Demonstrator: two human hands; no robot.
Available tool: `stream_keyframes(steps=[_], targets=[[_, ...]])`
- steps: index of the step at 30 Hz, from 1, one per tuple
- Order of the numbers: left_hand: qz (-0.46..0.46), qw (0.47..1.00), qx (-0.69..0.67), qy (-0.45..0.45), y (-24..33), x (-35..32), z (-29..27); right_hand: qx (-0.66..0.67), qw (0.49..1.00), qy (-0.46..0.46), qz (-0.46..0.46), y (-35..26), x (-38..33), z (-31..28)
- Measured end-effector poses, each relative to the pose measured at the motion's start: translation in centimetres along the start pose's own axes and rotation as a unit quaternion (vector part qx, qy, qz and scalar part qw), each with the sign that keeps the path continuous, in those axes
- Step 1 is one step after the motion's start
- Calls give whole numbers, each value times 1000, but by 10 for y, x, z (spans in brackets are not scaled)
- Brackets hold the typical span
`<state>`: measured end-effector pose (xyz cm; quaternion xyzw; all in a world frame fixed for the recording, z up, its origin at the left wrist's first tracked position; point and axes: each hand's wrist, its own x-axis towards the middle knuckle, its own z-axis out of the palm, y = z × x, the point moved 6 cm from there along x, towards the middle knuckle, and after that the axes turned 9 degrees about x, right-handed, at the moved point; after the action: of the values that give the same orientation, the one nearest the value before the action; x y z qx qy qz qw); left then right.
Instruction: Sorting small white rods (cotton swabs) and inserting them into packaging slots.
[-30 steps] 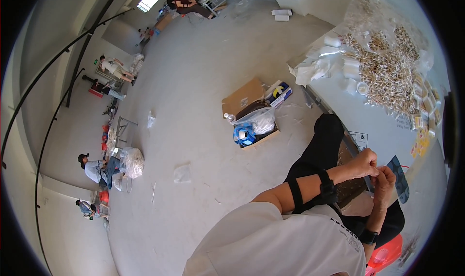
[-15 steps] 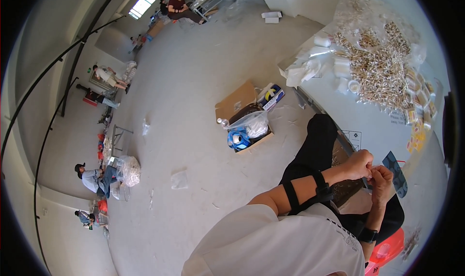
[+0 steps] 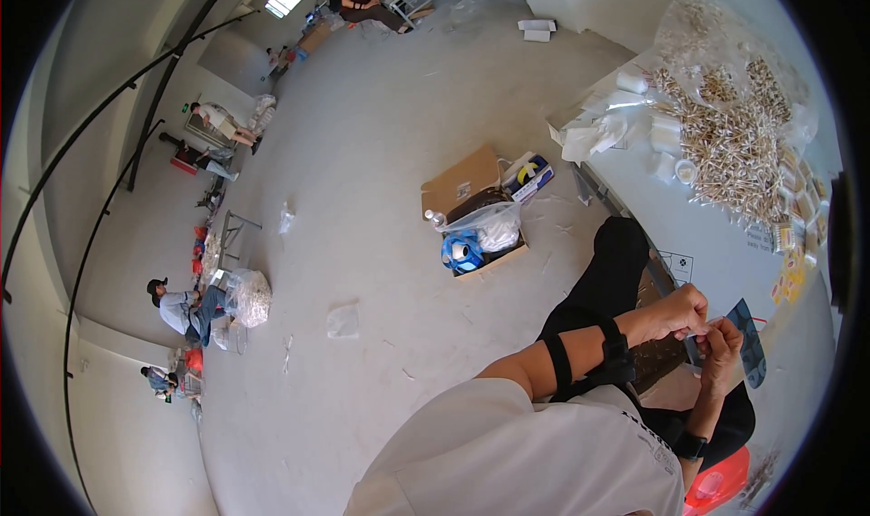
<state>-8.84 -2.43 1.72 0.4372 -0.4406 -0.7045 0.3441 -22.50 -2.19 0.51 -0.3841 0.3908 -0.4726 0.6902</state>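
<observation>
Your left hand and right hand both pinch a small pale piece over your lap beside the white table; it looks light and flimsy, so grip its edges gently.

The person sits at the edge of a white table, both hands raised close together over the lap. The left hand and the right hand pinch a small pale item between their fingertips; it is too small to identify, perhaps a thin strip. Just beside the right hand lies a dark blue card. Farther up the table spreads a heap of pale sticks. On the floor stands an open cardboard box.
</observation>
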Motion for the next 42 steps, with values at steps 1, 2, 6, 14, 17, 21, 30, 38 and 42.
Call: stream_keyframes(steps=[1,2,6,14,17,21,30,38,42], targets=[[-7,999,-46,-16,-3,0,2,-7,1000,-4,-5,-2,-2,1],[-8,999,-47,-18,-4,0,3,-8,1000,-1,-5,-5,-4,2],[-20,998,-55,-35,-5,1,21,-59,996,63,-2,-16,-22,-8],[320,817,451,163,47,2,29,-321,928,151,-119,-53,-42,-8],[397,763,498,110,51,11,70,-316,919,189,-142,-53,-55,-20],[301,850,431,-16,32,37,98,-160,938,284,-117,-33,-81,-52],[46,963,201,-174,-24,99,158,518,779,348,-63,18,-96,-112],[449,661,572,-185,-17,164,239,221,770,573,-172,20,-91,-210],[464,602,617,-204,-35,182,250,165,745,631,-141,29,-88,-235]])
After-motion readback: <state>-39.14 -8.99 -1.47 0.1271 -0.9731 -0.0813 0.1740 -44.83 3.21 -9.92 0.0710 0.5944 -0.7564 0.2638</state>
